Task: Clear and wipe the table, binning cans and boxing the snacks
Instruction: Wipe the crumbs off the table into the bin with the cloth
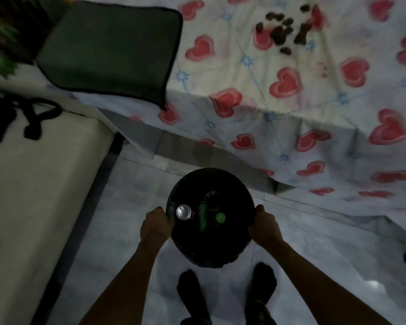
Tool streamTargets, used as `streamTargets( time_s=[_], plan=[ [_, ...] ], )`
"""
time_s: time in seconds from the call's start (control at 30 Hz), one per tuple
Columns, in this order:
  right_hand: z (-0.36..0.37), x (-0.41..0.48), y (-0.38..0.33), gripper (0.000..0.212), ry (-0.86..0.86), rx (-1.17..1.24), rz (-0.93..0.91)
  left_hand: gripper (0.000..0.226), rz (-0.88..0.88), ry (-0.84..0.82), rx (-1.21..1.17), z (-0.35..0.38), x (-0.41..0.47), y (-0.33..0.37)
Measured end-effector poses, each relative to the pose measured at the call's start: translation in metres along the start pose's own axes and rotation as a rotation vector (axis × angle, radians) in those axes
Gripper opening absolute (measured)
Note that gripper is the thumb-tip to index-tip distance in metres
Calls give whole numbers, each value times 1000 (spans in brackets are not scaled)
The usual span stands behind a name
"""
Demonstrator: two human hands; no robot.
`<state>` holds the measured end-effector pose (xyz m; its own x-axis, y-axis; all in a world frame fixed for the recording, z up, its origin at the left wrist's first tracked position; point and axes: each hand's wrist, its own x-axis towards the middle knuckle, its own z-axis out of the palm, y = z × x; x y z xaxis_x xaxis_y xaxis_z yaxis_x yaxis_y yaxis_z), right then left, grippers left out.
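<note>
While the bin [210, 240] stands on the pale tiled floor [314, 254], bare tile lies on all sides of it, with a cream bench [33, 195] to the left and the overhanging heart-print tablecloth [291, 137] ahead and right. Both arms reach straight down. The left hand [156, 225] is curled tight around the bin's left rim and the right hand [264, 224] around its right rim. Inside lie a silver-topped can [184, 212] near the left hand, a green-capped bottle [211, 218] and a clear cup [213, 199]. On the table, dark snack pieces [284, 31] lie scattered at the far side, and a dark green cloth [108, 52] rests at the left corner. Two dark-socked feet [225, 292] stand just behind the bin.
</note>
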<state>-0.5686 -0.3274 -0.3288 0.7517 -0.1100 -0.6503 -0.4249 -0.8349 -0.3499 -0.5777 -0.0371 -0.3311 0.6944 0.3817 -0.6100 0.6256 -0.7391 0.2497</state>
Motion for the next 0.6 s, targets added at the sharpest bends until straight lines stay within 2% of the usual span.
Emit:
streamTargets(
  time_s=[0.17,0.43,0.6],
  plan=[
    [-31,-55,-32,23,40,10,-69,40,85,67,-55,-64,-40,-11],
    [-91,-146,-102,25,88,-58,-128,33,164,91,-307,-156,-94,-30],
    [-124,-193,-139,27,55,-68,-165,35,187,69,-369,-208,-125,-34]
  ],
)
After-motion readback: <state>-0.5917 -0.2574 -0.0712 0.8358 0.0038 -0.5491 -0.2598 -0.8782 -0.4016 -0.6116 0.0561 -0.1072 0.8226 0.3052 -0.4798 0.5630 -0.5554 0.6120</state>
